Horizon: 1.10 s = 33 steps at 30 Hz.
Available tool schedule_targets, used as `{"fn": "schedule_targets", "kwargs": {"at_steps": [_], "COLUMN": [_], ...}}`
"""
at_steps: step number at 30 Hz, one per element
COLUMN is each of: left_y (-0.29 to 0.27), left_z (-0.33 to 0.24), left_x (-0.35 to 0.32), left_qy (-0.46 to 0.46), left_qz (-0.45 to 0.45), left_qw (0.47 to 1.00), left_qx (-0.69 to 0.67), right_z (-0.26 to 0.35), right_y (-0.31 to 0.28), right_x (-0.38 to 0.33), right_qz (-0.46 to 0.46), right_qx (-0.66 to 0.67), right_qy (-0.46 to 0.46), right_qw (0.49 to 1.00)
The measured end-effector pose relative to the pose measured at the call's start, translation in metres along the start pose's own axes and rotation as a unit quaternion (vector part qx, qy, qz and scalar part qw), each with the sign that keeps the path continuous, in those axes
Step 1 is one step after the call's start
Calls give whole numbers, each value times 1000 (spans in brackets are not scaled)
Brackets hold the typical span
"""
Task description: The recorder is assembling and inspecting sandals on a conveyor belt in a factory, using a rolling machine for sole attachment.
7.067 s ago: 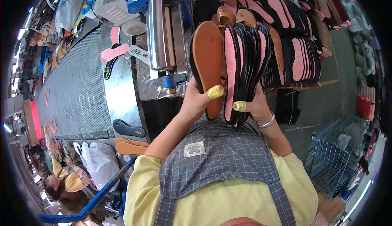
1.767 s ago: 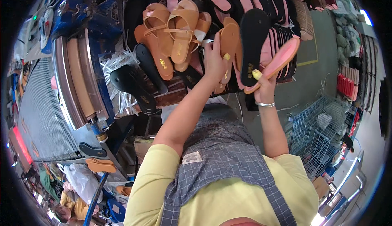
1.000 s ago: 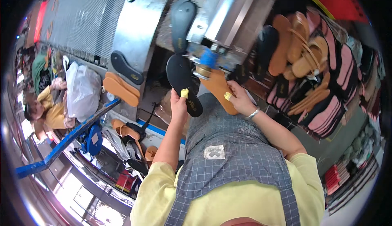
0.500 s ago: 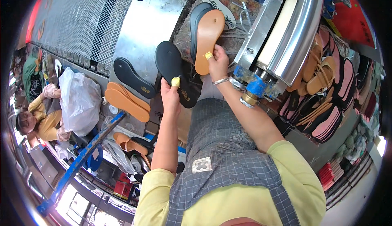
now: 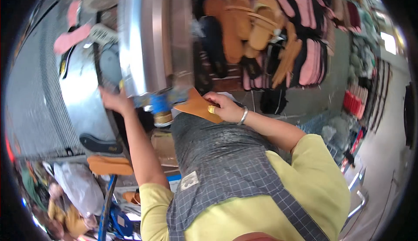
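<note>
- While the right hand point(image 5: 224, 106) pinched a tan sole point(image 5: 196, 105) between taped thumb and fingers, the left hand point(image 5: 114, 101) was out left of the roller point(image 5: 141, 36).
- Changed: half a second earlier the tan sole was over the pile left of the roller; now it was tilted just beside the roller's near end, in front of the apron point(image 5: 217, 147).
- Left hand no longer clearly showed the sole it held then; blurred, next to a grey sole point(image 5: 109, 61). Couldn't tell whether it was gripping or spread.
- Judged meaning: hands had split to either side of the roller end, tan sole probably the piece being handled, grey one set aside.
- Surface: metal plate point(image 5: 80, 88) carried a black sole point(image 5: 101, 144) near its lower end; tan pair point(image 5: 109, 165) just below. Right of the roller: slides point(image 5: 263, 23) and stacked pink-black soles point(image 5: 311, 62).
- Room: white bag point(image 5: 78, 186) and co-worker point(image 5: 72, 219) lower left, wire basket point(image 5: 320, 121) and red bundle point(image 5: 353, 104) at right.
</note>
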<state>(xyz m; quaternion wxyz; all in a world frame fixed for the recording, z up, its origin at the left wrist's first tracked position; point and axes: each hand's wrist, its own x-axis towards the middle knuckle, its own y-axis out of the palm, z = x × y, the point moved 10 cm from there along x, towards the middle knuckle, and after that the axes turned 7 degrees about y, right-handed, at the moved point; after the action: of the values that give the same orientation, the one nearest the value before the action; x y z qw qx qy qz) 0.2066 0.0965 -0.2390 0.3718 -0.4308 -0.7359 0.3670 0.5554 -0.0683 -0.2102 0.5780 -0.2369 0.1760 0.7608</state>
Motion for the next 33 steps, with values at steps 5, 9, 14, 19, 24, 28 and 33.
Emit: {"fn": "schedule_targets", "kwargs": {"at_steps": [5, 9, 14, 19, 24, 28, 33], "left_y": [-8, 5, 39, 72, 92, 116, 132], "left_z": [-34, -155, -334, -400, -433, -462, -438], "left_x": [-122, -228, -268, -211, -181, -186, -175], "left_qy": [-60, -19, 189, 201, 194, 218, 97], "left_qz": [35, 248, 390, 257, 243, 305, 430], "left_qw": [935, 904, 823, 889, 926, 915, 838], "left_qx": [-347, -347, -368, -323, -214, -153, -321], "right_z": [-4, -39, -107, -75, -11, -10, -24], "right_y": [-132, -247, -334, -362, -339, -304, -287], "right_x": [-87, -160, -159, -155, -143, -58, -7], "right_qz": [-227, -502, -564, -581, -527, -399, -300], "right_qx": [100, 127, 197, -159, -84, 114, 308], "right_qy": [-38, -87, -25, 32, -121, -46, 50], "right_qw": [968, 851, 801, 797, 837, 909, 902]}}
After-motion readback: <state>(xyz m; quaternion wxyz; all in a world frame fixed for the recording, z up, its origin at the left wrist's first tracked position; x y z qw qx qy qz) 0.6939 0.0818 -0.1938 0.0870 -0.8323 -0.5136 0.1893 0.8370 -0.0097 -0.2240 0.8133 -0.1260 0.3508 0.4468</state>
